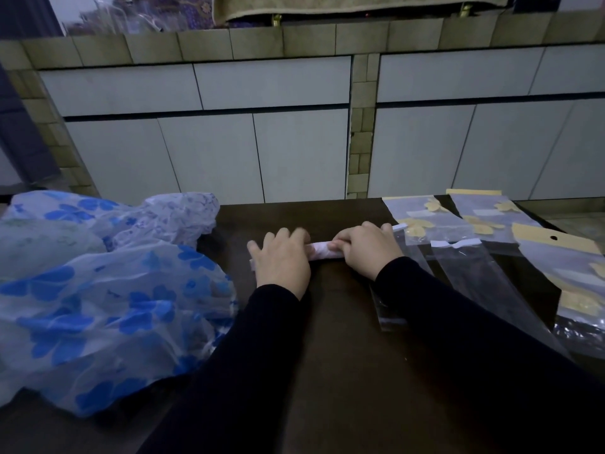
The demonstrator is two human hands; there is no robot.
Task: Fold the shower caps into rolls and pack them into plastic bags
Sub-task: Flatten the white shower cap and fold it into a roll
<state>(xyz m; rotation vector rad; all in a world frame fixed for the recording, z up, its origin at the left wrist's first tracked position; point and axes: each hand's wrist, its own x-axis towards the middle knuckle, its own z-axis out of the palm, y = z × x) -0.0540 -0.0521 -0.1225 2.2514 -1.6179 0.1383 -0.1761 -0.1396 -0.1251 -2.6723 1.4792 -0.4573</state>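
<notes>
A thin white roll of shower cap lies crosswise on the dark table. My left hand lies over its left end, fingers spread and slightly blurred. At the roll's right end, my right hand has its fingers curled round the roll. A narrow clear plastic bag lies just right of that hand, its white-taped mouth toward the wall. More clear bags with yellow header cards lie further right.
A heap of unfolded shower caps, white with blue flowers, fills the table's left side. A tiled wall rises directly behind the table's far edge. Another small clear bag lies partly under my right sleeve.
</notes>
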